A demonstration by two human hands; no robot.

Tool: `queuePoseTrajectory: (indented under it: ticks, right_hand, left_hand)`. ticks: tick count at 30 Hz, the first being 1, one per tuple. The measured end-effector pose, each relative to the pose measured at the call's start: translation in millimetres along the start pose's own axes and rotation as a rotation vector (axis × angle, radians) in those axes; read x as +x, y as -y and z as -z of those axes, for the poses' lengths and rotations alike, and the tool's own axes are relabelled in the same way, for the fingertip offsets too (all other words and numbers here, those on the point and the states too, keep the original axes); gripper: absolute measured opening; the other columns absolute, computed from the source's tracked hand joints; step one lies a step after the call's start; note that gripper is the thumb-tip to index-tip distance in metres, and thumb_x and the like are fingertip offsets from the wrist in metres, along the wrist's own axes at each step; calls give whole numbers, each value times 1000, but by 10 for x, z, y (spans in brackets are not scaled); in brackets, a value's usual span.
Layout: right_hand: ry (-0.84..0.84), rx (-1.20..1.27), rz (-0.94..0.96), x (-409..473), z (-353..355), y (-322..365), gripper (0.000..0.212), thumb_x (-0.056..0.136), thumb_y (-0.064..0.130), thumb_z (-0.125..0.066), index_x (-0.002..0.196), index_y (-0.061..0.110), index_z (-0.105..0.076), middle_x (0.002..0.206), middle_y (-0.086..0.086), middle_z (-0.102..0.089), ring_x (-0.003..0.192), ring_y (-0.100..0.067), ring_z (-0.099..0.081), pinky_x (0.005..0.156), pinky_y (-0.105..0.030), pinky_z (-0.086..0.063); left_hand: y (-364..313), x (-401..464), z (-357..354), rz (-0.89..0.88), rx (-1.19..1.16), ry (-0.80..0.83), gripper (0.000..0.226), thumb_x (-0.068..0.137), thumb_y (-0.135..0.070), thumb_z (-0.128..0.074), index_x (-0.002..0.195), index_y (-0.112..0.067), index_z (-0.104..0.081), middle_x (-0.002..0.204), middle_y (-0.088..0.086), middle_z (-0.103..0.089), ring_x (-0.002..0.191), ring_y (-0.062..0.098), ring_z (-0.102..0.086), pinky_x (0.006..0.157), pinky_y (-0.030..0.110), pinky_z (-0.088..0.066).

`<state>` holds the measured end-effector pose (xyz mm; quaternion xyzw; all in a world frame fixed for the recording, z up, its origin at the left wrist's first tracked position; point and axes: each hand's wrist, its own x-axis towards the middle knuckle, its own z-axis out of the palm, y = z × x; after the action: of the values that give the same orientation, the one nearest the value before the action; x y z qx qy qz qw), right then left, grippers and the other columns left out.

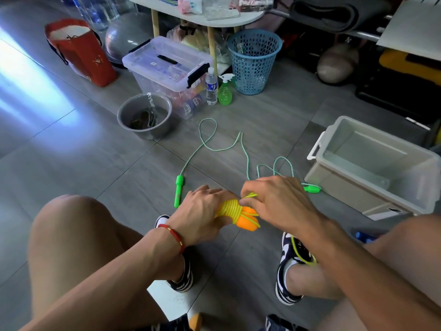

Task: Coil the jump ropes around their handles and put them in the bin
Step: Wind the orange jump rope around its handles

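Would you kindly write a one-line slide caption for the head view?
Left hand grips orange handles while right hand winds yellow rope; green rope lies uncoiled beside the bin.

Just before the grey bin, the left hand grips orange handles wrapped in yellow rope, the right hand pinches its loose end, and a green rope sprawls left of the bin.
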<state>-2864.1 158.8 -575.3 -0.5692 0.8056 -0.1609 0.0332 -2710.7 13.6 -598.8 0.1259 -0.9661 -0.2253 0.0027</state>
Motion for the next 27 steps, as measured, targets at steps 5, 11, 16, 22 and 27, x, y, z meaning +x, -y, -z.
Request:
queuePoseTrajectory:
  ticks: [5, 11, 16, 22, 27]
  right_hand:
    - [144, 216, -183, 33, 97, -125, 26, 74, 62, -75, 87, 40, -73, 76, 10, -68, 74, -12, -63, 68, -32, -49]
    - [347, 724, -218, 93, 134, -349, 18, 68, 34, -91, 75, 25, -77, 68, 3, -69, 62, -10, -56, 60, -30, -44]
    - [421, 931, -236, 118, 135, -494, 11, 80, 14, -83, 84, 7, -75, 69, -8, -72, 62, -10, -58, 59, -16, -45]
    - [301, 1073, -317, 100, -98, -494, 19, 89, 0, -70, 81, 16, -77, 74, 7, -72, 69, -2, -62, 65, -18, -51]
    - [331, 874, -312, 80, -269, -149, 29, 102, 30, -57, 85, 28, -80, 59, 9, -48, 59, -6, -44, 60, -24, -37]
  left_hand:
    - [-80, -33, 51, -61, -97, -19, 52, 77, -71, -65, 117, -39, -62, 102, -18, -66, 86, 10, -51, 76, 28, -43]
    - [-100, -37, 203, -120, -210, 31, 45, 75, -64, -75, 112, -41, -65, 97, -27, -65, 90, 6, -54, 81, 28, -48]
    - [-131, -119, 292, -116, -428, 29, 43, 71, -51, -85, 109, -38, -70, 95, -28, -63, 89, 4, -63, 77, 21, -51]
    - [-130, -116, 399, 48, -841, -70, 36, 75, -24, -86, 108, -14, -75, 96, 6, -77, 87, 25, -74, 79, 42, -60]
    - [-52, -34, 376, 377, -1167, -404, 23, 85, -5, -75, 109, -3, -75, 84, -4, -77, 73, 2, -68, 65, 14, -52]
